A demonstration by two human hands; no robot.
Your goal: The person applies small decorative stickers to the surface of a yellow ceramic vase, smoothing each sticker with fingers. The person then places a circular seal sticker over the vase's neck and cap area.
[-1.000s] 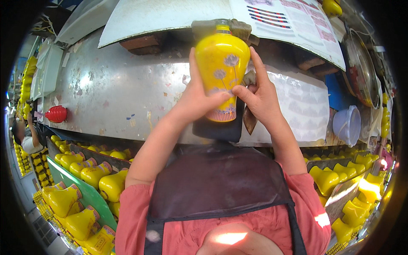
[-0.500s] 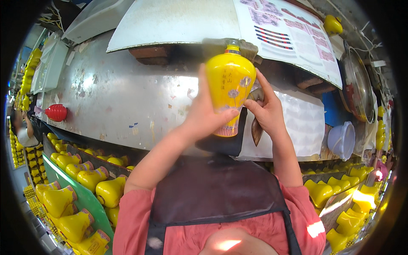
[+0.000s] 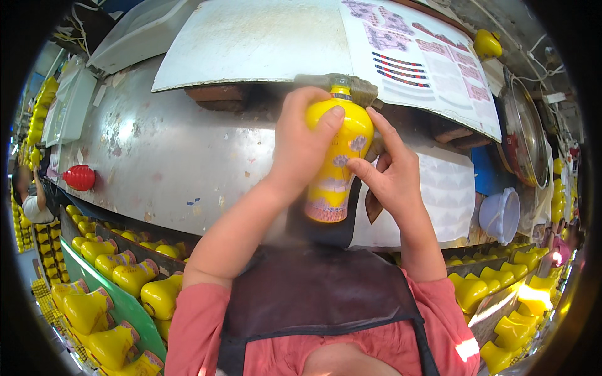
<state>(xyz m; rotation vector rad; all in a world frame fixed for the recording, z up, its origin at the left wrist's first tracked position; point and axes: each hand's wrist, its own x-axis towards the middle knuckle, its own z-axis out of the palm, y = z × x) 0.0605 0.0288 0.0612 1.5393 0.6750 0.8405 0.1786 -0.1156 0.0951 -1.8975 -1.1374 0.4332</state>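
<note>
A glossy yellow bottle (image 3: pixel 332 175) with purple lotus pictures and a patterned band at its foot leans over the bench, neck away from me. My left hand (image 3: pixel 307 135) is closed round its upper left side, thumb across the shoulder. On the other side my right hand (image 3: pixel 392 175) holds it with the thumb beside a lotus picture and the fingers along the right edge. A pointed brown piece (image 3: pixel 374 208) shows below my right hand; I cannot tell whether that hand holds it. Behind the neck lies a grey-brown cloth (image 3: pixel 362 89), and beneath the foot a dark cloth (image 3: pixel 323 235).
Raised on bricks at the back is a white board (image 3: pixel 251 44) with printed decal sheets (image 3: pixel 401 50). White paper (image 3: pixel 439 200) covers the bench at right, beside a pale bucket (image 3: pixel 500 216). A red container (image 3: pixel 79 178) stands left. Yellow bottles (image 3: pixel 135 276) fill racks on both sides.
The bottle has come lower and nearer to me. My left hand has shifted up from its lower part to the shoulder; my right thumb now rests by the lotus picture.
</note>
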